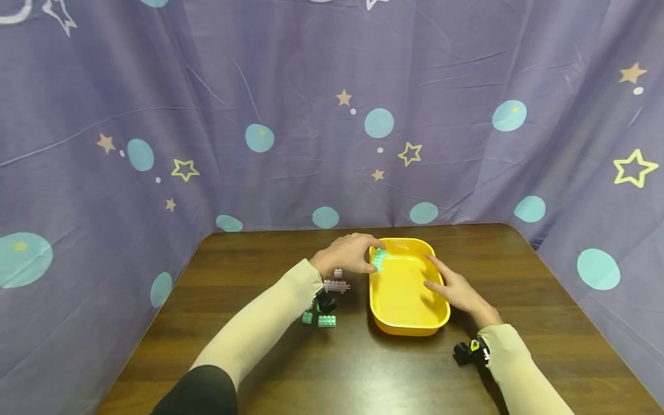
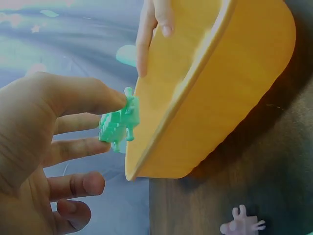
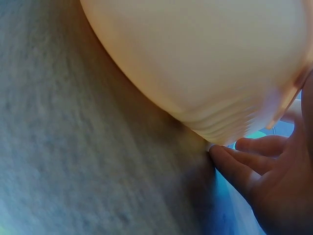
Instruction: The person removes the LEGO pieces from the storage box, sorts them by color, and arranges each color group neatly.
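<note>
My left hand (image 1: 350, 253) pinches a mint-green toy-brick piece (image 2: 122, 120) between thumb and fingers. Studs and small pegs stick out of this piece. It is held at the left rim of a yellow plastic tub (image 1: 404, 288), overlapping the tub's inside in the head view. On the tub's opposite side is my right hand (image 1: 456, 291), holding the rim with the thumb inside. In the right wrist view, its fingers lie along the tub's outer wall.
Left of the tub lie a pale pink brick piece (image 1: 336, 286) with pegs and a small pink brick (image 1: 338, 273). Nearer on the wooden table (image 1: 363, 374) are a green brick (image 1: 327, 321) and a smaller green one (image 1: 307, 317). A purple patterned curtain (image 1: 311, 173) surrounds the table's back and sides.
</note>
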Demonstrator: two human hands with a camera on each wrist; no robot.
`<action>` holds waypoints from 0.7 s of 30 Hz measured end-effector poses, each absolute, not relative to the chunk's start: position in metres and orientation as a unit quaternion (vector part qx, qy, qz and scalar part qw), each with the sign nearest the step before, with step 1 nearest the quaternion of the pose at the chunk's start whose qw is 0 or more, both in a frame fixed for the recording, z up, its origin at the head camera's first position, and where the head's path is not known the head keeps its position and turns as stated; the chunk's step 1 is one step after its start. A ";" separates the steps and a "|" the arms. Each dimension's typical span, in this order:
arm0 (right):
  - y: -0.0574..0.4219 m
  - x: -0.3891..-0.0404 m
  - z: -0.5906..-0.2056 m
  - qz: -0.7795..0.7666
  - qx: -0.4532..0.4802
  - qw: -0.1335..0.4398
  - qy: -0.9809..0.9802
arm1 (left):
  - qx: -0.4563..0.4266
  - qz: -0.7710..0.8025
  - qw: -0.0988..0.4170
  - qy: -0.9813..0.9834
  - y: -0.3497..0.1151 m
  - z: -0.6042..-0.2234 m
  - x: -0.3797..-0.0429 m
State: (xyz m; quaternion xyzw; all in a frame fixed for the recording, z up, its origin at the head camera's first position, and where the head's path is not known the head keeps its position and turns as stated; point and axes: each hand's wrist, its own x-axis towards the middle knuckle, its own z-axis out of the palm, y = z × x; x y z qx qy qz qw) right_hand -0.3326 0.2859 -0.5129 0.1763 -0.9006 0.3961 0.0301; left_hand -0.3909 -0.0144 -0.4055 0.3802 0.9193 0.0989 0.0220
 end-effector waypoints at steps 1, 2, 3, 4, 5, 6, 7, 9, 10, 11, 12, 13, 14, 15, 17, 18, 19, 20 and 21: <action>0.286 -0.332 -0.513 0.396 0.176 0.030 -0.901 | 0.380 0.102 0.022 0.919 -0.017 -0.405 -0.390; 0.285 -0.332 -0.512 0.394 0.176 0.030 -0.902 | 0.380 0.104 0.023 0.919 -0.019 -0.405 -0.388; 0.285 -0.332 -0.512 0.394 0.175 0.029 -0.902 | 0.380 0.105 0.024 0.919 -0.022 -0.405 -0.387; 0.285 -0.332 -0.512 0.392 0.175 0.029 -0.903 | 0.380 0.105 0.023 0.919 -0.024 -0.405 -0.386; 0.285 -0.332 -0.512 0.393 0.174 0.027 -0.903 | 0.380 0.106 0.023 0.919 -0.027 -0.405 -0.384; 0.285 -0.332 -0.512 0.393 0.174 0.026 -0.903 | 0.379 0.107 0.021 0.919 -0.029 -0.406 -0.383; 0.284 -0.331 -0.512 0.395 0.172 0.024 -0.902 | 0.378 0.108 0.019 0.919 -0.032 -0.406 -0.381; 0.284 -0.331 -0.512 0.399 0.169 0.021 -0.901 | 0.379 0.109 0.013 0.919 -0.036 -0.406 -0.378; 0.284 -0.331 -0.512 0.399 0.170 0.021 -0.901 | 0.378 0.110 0.011 0.919 -0.038 -0.406 -0.376; 0.284 -0.331 -0.511 0.401 0.168 0.020 -0.900 | 0.377 0.111 0.008 0.919 -0.040 -0.407 -0.374; 0.285 -0.330 -0.511 0.400 0.169 0.021 -0.901 | 0.376 0.112 0.007 0.920 -0.041 -0.407 -0.372; 0.285 -0.330 -0.511 0.401 0.167 0.021 -0.901 | 0.376 0.112 0.006 0.920 -0.043 -0.407 -0.371; 0.285 -0.330 -0.511 0.399 0.167 0.021 -0.901 | 0.376 0.113 0.006 0.920 -0.045 -0.406 -0.369; 0.286 -0.330 -0.511 0.399 0.166 0.021 -0.902 | 0.376 0.112 0.006 0.920 -0.046 -0.407 -0.367; 0.286 -0.329 -0.511 0.397 0.165 0.021 -0.903 | 0.374 0.111 0.007 0.921 -0.049 -0.408 -0.363; 0.286 -0.329 -0.511 0.395 0.165 0.021 -0.903 | 0.373 0.111 0.008 0.921 -0.051 -0.409 -0.361; 0.286 -0.329 -0.512 0.396 0.165 0.020 -0.903 | 0.372 0.110 0.009 0.922 -0.053 -0.410 -0.360; 0.286 -0.329 -0.512 0.396 0.165 0.019 -0.903 | 0.371 0.110 0.008 0.922 -0.055 -0.411 -0.358; 0.285 -0.330 -0.512 0.397 0.164 0.020 -0.903 | 0.370 0.111 0.008 0.923 -0.057 -0.411 -0.356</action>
